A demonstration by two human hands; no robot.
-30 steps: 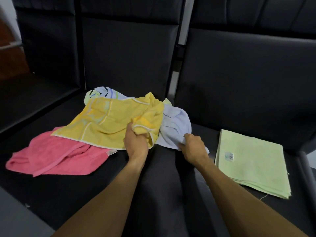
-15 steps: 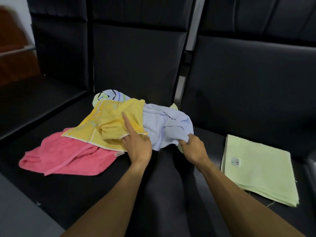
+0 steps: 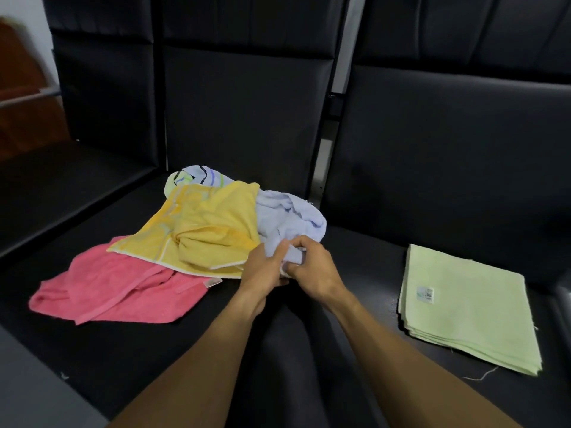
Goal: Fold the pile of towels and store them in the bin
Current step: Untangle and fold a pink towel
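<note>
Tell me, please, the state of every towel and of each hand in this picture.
Lavender towel: crumpled, gripped by both hands.
Yellow towel: crumpled, lying on the pink one.
Pink towel: spread loosely, unfolded.
Striped towel: crumpled, mostly hidden.
Green towel: folded flat.
Left hand: gripping.
Right hand: gripping.

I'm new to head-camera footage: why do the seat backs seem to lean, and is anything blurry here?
Head view: wide-angle distortion bends the black seat backs toward the edges; the wooden area at far left is smeared; both hands, left hand and right hand, and the lavender towel they grip look fairly sharp; soft glare streaks the black seats.
</note>
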